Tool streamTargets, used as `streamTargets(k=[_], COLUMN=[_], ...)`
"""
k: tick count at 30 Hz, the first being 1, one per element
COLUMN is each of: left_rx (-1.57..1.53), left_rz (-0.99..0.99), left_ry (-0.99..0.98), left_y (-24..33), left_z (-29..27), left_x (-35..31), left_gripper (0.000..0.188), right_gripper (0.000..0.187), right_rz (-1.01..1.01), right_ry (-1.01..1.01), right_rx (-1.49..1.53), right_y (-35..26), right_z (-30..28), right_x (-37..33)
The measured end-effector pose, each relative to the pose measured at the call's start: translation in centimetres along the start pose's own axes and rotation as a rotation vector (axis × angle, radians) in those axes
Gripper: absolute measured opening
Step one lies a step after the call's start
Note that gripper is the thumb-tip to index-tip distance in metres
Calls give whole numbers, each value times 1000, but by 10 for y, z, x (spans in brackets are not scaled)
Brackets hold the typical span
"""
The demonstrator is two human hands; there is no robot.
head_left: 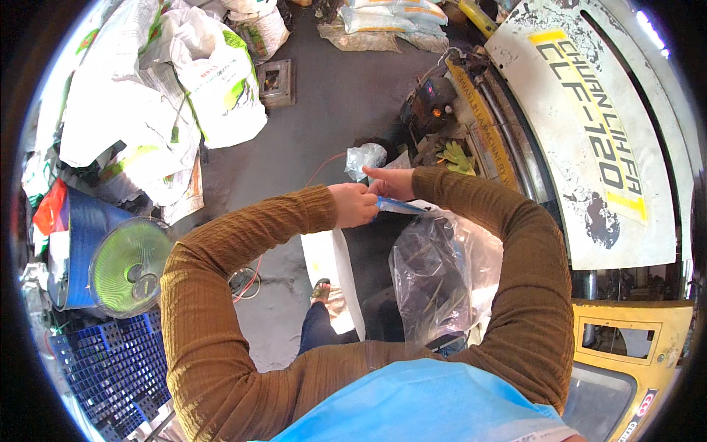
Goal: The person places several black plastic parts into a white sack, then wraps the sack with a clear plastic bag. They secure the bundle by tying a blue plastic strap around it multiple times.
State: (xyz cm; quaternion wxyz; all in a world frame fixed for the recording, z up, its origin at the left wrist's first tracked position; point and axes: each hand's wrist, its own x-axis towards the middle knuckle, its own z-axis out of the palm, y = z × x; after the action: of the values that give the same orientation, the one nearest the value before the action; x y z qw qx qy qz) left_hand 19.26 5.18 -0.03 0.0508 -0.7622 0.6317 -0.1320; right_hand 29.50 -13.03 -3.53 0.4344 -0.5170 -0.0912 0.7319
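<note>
Both hands meet in front of me near the middle of the head view. My left hand (355, 204) is closed, its fingertips gripping the end of a blue-and-white strip (398, 206). My right hand (390, 184) touches it from the other side, thumb raised and fingers curled; what those fingers pinch is hidden. Just below the strip hangs a clear plastic bag (431, 258), crumpled and see-through. To its left, a long white sheet or sack (330, 269) runs down beside my leg. A small translucent plastic bag (364, 158) shows just beyond my hands.
Large white sacks (213, 81) crowd the far left. A green-bladed fan (132, 269) and blue plastic crate (110, 368) stand at the left. A big white machine panel (589, 132) and yellow machine frame (626, 320) line the right; a yellow-green glove (458, 157) lies nearby.
</note>
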Motion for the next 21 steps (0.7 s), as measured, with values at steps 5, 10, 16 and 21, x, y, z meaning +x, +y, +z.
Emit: streamTargets(k=[5, 10, 16, 21], left_rx=[34, -29, -679, -1164], left_rz=[-53, -84, -434, -739], left_ry=[-26, -75, 179, 203], left_y=[4, 0, -4, -8], left_z=[3, 10, 0, -20], left_x=[3, 11, 4, 4], left_gripper=[8, 12, 11, 25], right_gripper=[83, 80, 36, 33], right_rz=[-13, -16, -483, -147], right_ry=[85, 186, 802, 300], right_rx=[-47, 111, -963, -868], right_y=[3, 19, -7, -18], right_z=[-2, -12, 25, 93], right_x=[-9, -4, -73, -124])
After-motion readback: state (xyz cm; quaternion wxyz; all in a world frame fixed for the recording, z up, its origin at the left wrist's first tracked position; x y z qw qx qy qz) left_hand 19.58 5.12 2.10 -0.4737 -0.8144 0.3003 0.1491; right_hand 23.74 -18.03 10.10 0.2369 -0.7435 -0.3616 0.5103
